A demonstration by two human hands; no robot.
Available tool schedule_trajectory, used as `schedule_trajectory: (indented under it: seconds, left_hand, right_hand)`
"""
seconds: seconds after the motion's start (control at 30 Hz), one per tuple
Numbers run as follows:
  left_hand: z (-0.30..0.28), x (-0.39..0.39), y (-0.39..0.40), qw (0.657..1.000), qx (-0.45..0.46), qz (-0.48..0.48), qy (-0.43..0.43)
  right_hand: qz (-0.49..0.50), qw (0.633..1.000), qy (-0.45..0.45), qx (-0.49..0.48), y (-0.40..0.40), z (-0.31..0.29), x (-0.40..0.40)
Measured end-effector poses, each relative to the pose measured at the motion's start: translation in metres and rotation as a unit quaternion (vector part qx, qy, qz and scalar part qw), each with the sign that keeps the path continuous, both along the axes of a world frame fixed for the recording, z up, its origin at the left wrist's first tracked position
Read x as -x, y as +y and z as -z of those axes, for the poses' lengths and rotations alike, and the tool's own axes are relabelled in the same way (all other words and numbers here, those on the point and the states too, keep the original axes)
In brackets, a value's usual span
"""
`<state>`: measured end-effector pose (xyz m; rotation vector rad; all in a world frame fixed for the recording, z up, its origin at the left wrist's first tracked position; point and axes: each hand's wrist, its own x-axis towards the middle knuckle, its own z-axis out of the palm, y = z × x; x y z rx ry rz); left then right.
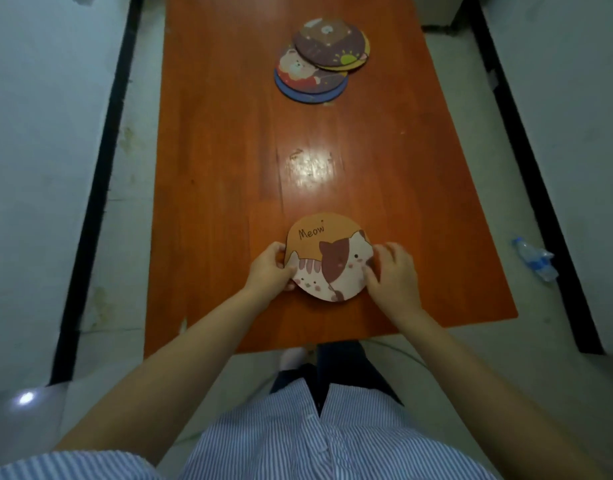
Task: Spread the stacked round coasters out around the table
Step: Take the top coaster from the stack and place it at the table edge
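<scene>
Table: an orange-brown wooden table (229, 168) runs up the middle of the frame, with a bright glare patch near its centre.
Cat coaster: a round coaster (329, 256) printed with two cartoon cats and the word "Meow" sits low in the frame, near the table's closest edge.
Left hand: the left hand (268, 270) grips the coaster's left rim, thumb on top and fingers curled beneath.
Right hand: the right hand (393, 271) pinches the coaster's right rim, fingers bent; it is slightly blurred.
Coaster pile: the other round coasters (320, 60) lie in a loose overlapping heap at the upper centre, well apart from the held one; a brown one is on top, a blue-edged one lowest.
Floor: a crumpled plastic bottle (535, 258) lies at the right of the frame, beside the table.
Person: a blue-and-white striped shirt (315, 441) fills the bottom edge.
</scene>
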<state>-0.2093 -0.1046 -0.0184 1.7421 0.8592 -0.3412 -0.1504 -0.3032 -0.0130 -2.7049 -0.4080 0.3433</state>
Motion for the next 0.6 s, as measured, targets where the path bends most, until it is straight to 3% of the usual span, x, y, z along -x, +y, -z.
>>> schedule_trajectory:
  seconds: [0.07, 0.23, 0.33, 0.6]
  left_hand:
    - [0.000, 0.004, 0.001, 0.999, -0.034, 0.007, -0.003]
    - [0.006, 0.010, -0.006, 0.985, -0.170, -0.023, -0.024]
    - [0.008, 0.013, -0.012, 0.980, -0.194, -0.041, -0.030]
    - [0.009, 0.018, -0.021, 0.976, -0.210, -0.035, -0.051]
  right_hand:
    - [0.054, 0.997, 0.057, 0.025, 0.004, 0.000, -0.010]
    - [0.169, 0.972, 0.154, -0.055, 0.031, 0.006, -0.025]
    - [0.207, 0.964, 0.155, -0.065, 0.033, 0.009, -0.026]
    - [0.193, 0.968, 0.137, -0.084, 0.018, 0.009, -0.022]
